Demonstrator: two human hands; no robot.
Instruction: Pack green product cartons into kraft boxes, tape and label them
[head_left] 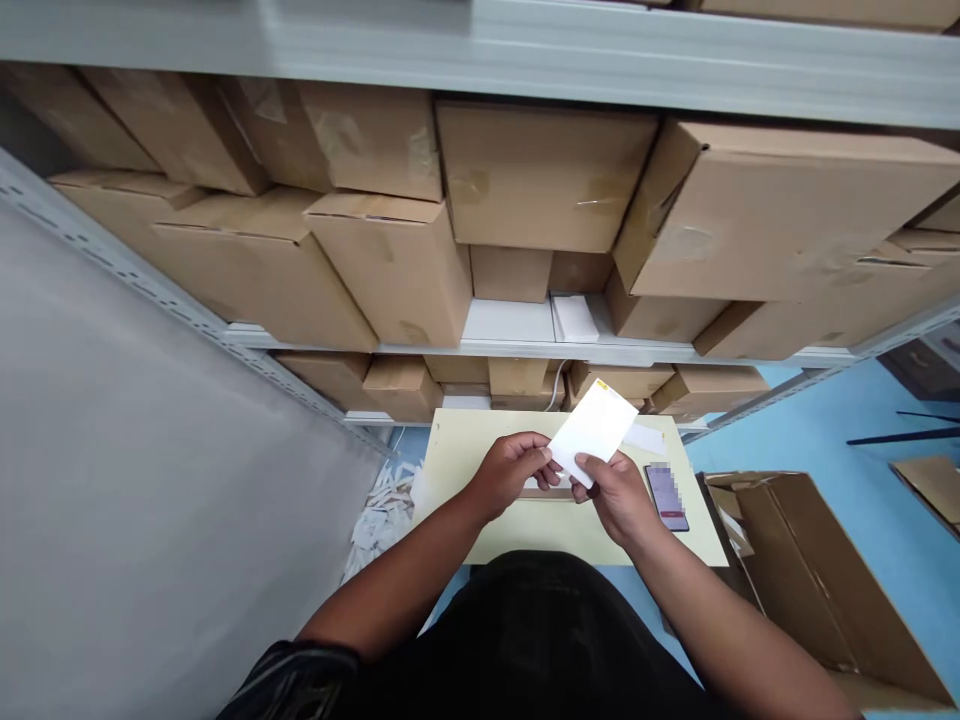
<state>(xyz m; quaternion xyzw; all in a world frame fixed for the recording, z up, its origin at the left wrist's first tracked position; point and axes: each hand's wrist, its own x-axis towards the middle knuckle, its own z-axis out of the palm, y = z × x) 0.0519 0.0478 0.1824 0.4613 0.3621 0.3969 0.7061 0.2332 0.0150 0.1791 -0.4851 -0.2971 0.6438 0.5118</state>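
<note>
Head view: a flat white card (601,428), yellow mark (602,385) at its far corner, is pinched by the left hand (517,468) and right hand (613,492) at its near end, above the counter (463,450). Probably light, stiffish and smooth, it is best gripped by its edges against creasing.

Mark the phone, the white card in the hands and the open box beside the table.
Phone (664,497), head view: middle of its screen.
White card (595,430), head view: middle of its face.
Open box (829,575), head view: its inside surface.
</note>
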